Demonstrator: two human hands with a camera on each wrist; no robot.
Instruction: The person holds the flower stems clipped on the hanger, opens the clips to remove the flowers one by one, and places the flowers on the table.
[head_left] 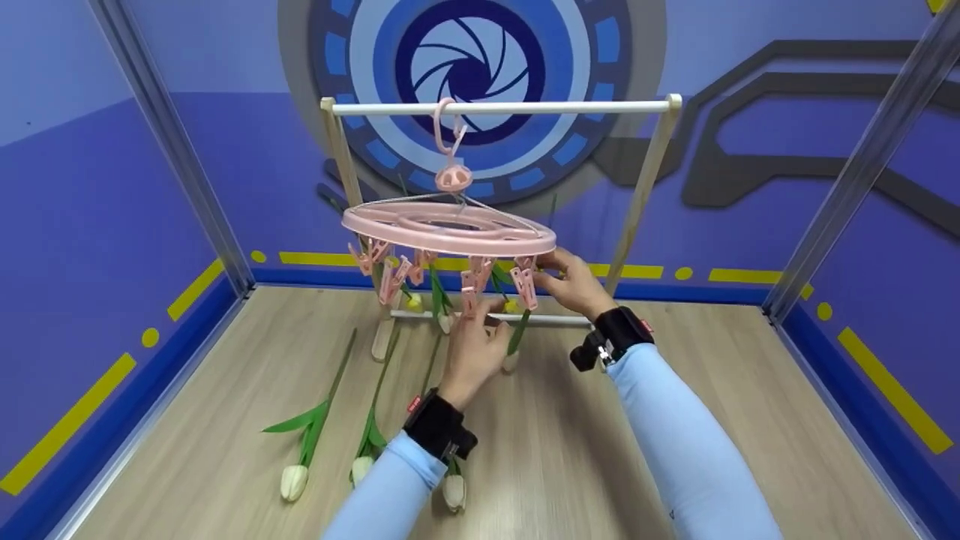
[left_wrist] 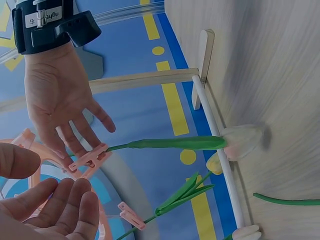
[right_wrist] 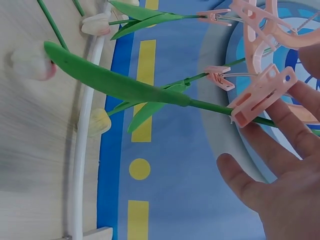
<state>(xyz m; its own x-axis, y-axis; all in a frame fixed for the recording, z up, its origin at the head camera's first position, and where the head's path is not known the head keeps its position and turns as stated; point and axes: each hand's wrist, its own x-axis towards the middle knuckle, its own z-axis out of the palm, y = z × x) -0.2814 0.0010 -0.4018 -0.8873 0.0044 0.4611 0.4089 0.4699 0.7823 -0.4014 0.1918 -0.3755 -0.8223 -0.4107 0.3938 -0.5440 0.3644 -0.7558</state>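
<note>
While the wooden rack (head_left: 645,187) carries the pink clip hanger (head_left: 450,229), four tulips hang head-down from its clips, so I judge about half done; three tulips (head_left: 296,469) lie on the floor. My right hand (head_left: 574,283) touches a clip (right_wrist: 260,97) holding a stem (right_wrist: 115,82), fingers straight. My left hand (head_left: 472,349) hovers just below, relaxed, holding nothing.

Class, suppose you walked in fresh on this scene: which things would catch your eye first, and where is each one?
A pink clip hanger hangs from the white rail of a wooden rack, mid-scene, with tulips dangling head-down from its clips. Both hands reach up under its right side, at a clip pinching a green stem. More tulips lie on the wooden floor at lower left.
</note>
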